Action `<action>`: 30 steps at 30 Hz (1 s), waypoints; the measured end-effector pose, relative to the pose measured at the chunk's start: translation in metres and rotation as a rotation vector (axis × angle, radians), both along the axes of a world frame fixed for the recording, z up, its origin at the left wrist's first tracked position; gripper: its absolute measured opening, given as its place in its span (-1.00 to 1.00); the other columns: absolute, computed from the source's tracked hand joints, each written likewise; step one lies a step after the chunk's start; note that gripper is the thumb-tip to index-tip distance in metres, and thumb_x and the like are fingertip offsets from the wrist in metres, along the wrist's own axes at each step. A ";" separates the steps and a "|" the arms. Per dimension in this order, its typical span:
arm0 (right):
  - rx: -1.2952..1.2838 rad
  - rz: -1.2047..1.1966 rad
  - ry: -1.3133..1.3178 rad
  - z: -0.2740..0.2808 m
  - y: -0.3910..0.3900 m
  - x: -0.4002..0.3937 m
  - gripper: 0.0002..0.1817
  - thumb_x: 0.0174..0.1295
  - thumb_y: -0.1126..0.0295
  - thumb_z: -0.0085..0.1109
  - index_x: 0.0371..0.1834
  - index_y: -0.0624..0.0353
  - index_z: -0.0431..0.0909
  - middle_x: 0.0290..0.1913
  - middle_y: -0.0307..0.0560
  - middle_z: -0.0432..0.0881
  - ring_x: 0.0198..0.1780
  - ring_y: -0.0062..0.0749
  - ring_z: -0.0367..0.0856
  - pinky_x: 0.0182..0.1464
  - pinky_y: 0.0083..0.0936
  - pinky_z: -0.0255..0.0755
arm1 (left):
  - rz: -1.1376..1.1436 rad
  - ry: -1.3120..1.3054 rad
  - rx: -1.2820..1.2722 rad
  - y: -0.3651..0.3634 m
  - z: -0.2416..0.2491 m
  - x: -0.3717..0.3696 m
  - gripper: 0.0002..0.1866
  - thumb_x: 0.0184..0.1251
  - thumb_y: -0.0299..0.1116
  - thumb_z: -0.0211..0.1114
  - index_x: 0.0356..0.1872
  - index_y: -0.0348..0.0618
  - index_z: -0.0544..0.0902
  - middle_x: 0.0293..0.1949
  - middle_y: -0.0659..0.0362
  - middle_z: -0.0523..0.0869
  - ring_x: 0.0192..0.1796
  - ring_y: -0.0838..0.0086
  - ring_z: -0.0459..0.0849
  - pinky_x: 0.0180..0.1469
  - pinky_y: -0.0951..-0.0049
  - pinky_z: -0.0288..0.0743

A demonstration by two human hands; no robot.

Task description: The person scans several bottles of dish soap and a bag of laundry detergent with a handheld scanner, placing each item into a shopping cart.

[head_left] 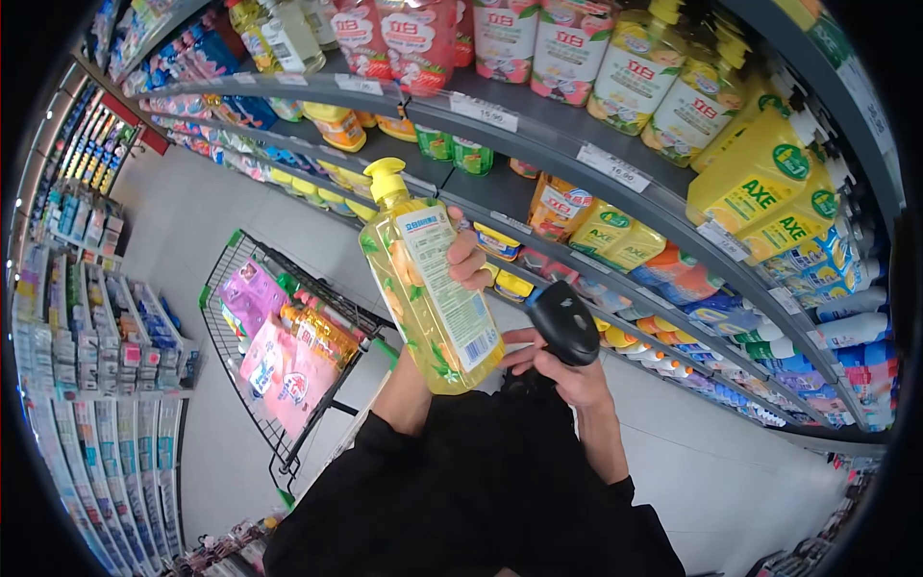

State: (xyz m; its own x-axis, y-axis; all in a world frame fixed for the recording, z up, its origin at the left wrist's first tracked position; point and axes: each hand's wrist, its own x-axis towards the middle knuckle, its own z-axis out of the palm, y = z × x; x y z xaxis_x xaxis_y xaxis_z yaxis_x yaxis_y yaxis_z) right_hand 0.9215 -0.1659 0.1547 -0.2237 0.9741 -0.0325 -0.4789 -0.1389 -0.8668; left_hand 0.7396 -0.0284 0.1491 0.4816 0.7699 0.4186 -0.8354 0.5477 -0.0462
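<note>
A clear bottle of yellow liquid (433,293) with a yellow pump top is tilted in front of my chest, its back label and barcode facing up. My left hand (467,260) grips it, the fingertips showing over its right edge and the rest hidden behind it. Just right of the bottle, my right hand (565,375) is wrapped round the handle of a black handheld scanner (565,324). The scanner's head is close to the lower part of the bottle, apart from it.
A shopping cart (216,310) holding pink and purple packs and an amber bottle stands at the left. Shelves (538,125) of bottled cleaners curve across the top and right. More racks (106,394) line the far left. Grey floor (192,192) shows between them.
</note>
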 end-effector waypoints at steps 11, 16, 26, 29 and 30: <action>-0.266 0.708 0.073 0.039 0.006 -0.010 -0.82 0.37 0.43 0.17 -0.15 0.36 0.50 -0.36 0.06 0.61 -0.56 -0.33 0.67 -0.57 -0.49 0.49 | 0.161 0.114 0.018 -0.012 0.000 -0.059 -0.31 0.35 0.13 0.19 0.28 -0.20 0.33 -0.42 0.15 0.40 -0.49 0.49 0.39 -0.41 0.43 0.31; -0.204 0.449 -0.156 0.031 0.005 -0.023 -0.85 0.33 0.45 0.18 -0.19 0.33 0.50 -0.35 0.09 0.63 -0.55 -0.34 0.65 -0.52 -0.50 0.49 | 0.415 0.424 0.149 -0.021 -0.009 -0.088 0.04 0.09 0.50 0.22 0.30 -0.26 0.33 -0.32 0.02 0.55 -0.38 0.28 0.60 -0.37 0.32 0.50; -0.390 -0.036 -0.218 -0.041 -0.010 -0.021 -0.81 0.31 0.41 0.25 -0.19 0.29 0.49 -0.46 0.02 0.61 -0.62 -0.42 0.57 -0.59 -0.55 0.41 | 0.895 1.146 -0.482 -0.038 -0.033 -0.237 -0.58 0.43 0.00 0.24 -0.03 -0.20 0.60 -0.31 0.19 0.76 -0.39 0.48 0.76 -0.31 0.40 0.71; -0.453 -0.076 -0.497 -0.073 -0.020 -0.012 -0.78 0.31 0.37 0.27 -0.19 0.32 0.52 -0.47 -0.04 0.61 -0.66 -0.44 0.55 -0.62 -0.57 0.38 | 1.062 1.302 -0.617 -0.042 -0.049 -0.295 -0.60 0.41 -0.05 0.28 -0.03 -0.21 0.60 -0.33 0.16 0.75 -0.40 0.46 0.76 -0.33 0.40 0.71; -0.491 -0.082 -0.710 -0.081 -0.024 -0.010 -0.77 0.31 0.35 0.27 -0.20 0.33 0.54 -0.48 -0.06 0.60 -0.67 -0.45 0.55 -0.63 -0.58 0.36 | 1.126 1.352 -0.624 -0.047 -0.047 -0.305 -0.59 0.39 -0.05 0.31 -0.03 -0.21 0.59 -0.33 0.16 0.75 -0.40 0.45 0.76 -0.33 0.40 0.71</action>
